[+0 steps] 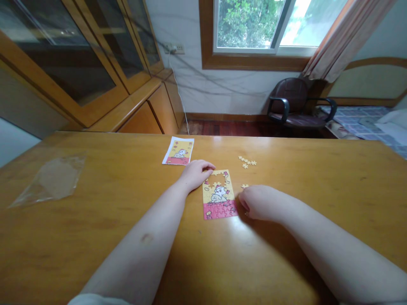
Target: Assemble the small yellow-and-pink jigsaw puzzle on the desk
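Note:
A jigsaw puzzle (219,209) with a white cartoon animal on yellow and pink lies in the middle of the table, with a gap in its upper part. My left hand (196,174) rests at the puzzle's upper left corner, its fingers stretched out and thumb apart. Just right of the puzzle, my right hand (259,202) is closed low over the table; its fingertips are hidden, so what they hold does not show. One loose puzzle piece (244,186) lies right above that hand. Several more loose pieces (247,161) lie farther back.
A picture card (180,151) with the same design lies behind my left hand. On the left of the wooden table (127,186) is a clear plastic bag (59,178). Beyond the table stand a glass-door cabinet (127,91) and an armchair (294,101).

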### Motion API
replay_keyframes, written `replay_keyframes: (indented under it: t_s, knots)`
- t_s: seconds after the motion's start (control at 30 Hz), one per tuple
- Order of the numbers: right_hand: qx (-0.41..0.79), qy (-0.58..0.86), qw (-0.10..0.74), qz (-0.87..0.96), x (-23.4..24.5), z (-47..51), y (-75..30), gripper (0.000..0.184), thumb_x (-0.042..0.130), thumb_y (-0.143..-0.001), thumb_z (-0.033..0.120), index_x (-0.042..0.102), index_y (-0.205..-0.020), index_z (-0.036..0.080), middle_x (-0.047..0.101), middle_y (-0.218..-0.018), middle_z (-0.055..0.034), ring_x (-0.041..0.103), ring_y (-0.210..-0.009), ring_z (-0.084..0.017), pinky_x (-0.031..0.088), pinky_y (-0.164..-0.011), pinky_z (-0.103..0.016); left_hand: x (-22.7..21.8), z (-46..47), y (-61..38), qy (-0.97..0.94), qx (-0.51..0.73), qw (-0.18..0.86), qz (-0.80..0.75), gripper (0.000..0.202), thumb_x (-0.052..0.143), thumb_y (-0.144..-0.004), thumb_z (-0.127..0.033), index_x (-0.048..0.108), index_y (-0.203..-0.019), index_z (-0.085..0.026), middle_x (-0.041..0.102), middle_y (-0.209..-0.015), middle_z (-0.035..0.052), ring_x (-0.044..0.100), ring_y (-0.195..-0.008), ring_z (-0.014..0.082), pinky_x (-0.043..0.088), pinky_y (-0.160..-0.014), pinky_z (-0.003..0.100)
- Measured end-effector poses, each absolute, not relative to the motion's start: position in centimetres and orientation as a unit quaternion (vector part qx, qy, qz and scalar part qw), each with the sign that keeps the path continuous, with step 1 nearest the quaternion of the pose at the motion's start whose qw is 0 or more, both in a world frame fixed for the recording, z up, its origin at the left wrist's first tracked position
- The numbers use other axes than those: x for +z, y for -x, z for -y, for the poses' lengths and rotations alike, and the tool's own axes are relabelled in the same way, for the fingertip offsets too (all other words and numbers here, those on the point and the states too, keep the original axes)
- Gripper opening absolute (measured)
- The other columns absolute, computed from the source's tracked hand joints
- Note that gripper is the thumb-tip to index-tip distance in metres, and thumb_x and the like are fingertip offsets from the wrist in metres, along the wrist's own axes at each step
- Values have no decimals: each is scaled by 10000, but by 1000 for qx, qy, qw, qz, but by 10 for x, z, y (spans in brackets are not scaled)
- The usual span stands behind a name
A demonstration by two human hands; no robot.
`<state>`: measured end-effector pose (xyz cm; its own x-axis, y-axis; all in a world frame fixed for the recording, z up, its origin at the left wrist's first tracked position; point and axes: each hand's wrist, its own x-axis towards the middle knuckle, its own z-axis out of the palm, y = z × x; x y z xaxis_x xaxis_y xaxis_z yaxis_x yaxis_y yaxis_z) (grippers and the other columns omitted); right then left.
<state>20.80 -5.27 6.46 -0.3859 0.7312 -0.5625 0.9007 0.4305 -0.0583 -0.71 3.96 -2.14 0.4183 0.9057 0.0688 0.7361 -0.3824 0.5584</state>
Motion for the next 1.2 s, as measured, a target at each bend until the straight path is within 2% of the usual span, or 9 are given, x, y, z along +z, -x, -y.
replay_keyframes:
  t_s: [0.13,0.27,0.4,0.57,0.67,0.77,0.83,0.97,1.2]
  knots:
    - [-200,-486,205,-826,64,50,-207,210,537,-744,128,721,-813,200,709,-799,-68,627,-678,-185,356,-544,-244,-23,-40,7,-811,188,227,-505,235,552,-824,-266,732,-973,-243,722,-1009,17,623,-968,210,483,-872,343]
    - [-205,-483,101,-845,57,38,-214,241,502,-818,184,718,-923,203,716,-861,-68,623,-721,-177,391,-617,-246,-23,-40,7,-813,191,226,-501,231,557,-822,-252,733,-970,-235,725,-1007,16,627,-954,200,483,-874,328]
    - [-266,-454,9,-850,41,24,-220,241,531,-835,207,725,-977,212,720,-929,-52,626,-775,-168,437,-704,-248,-23,-40,7,-813,191,224,-502,229,558,-825,-250,734,-970,-236,725,-1002,17,630,-948,201,481,-879,336]
    - [-270,-456,-62,-846,20,15,-219,225,544,-873,242,720,-1009,211,709,-985,-48,631,-861,-167,459,-796,-258,-25,-41,8,-816,196,220,-497,224,558,-830,-259,733,-967,-239,724,-1005,16,628,-956,205,478,-878,341]
    - [-203,-501,-30,-841,28,20,-216,262,511,-897,281,703,-1062,214,703,-999,-70,641,-874,-181,459,-783,-270,-26,-41,8,-816,196,221,-496,223,563,-828,-263,733,-969,-239,724,-1006,14,629,-951,204,476,-882,344]
    - [-157,-535,102,-824,50,36,-212,320,467,-900,308,695,-1106,222,717,-904,-104,668,-812,-236,458,-694,-306,-27,-41,9,-816,197,223,-496,225,566,-824,-261,732,-973,-240,723,-1011,15,627,-960,205,476,-881,342]
    - [-165,-553,160,-801,63,50,-207,391,476,-887,350,628,-1236,260,724,-917,-115,682,-773,-265,456,-638,-319,-27,-41,9,-815,198,222,-497,224,565,-824,-261,732,-971,-243,722,-1011,13,625,-967,207,477,-874,341]
    - [-171,-556,201,-788,66,71,-197,576,468,-894,470,457,-1413,223,719,-946,-170,690,-812,-315,478,-629,-354,-24,-41,8,-814,198,222,-499,218,567,-822,-256,734,-962,-243,724,-1001,12,629,-955,206,479,-870,339]
    - [-167,-546,199,-797,52,77,-189,683,477,-881,518,345,-1472,202,714,-977,-171,687,-844,-336,494,-668,-398,-17,-38,4,-810,193,229,-504,213,578,-809,-218,736,-950,-204,730,-980,26,641,-932,190,480,-884,318]
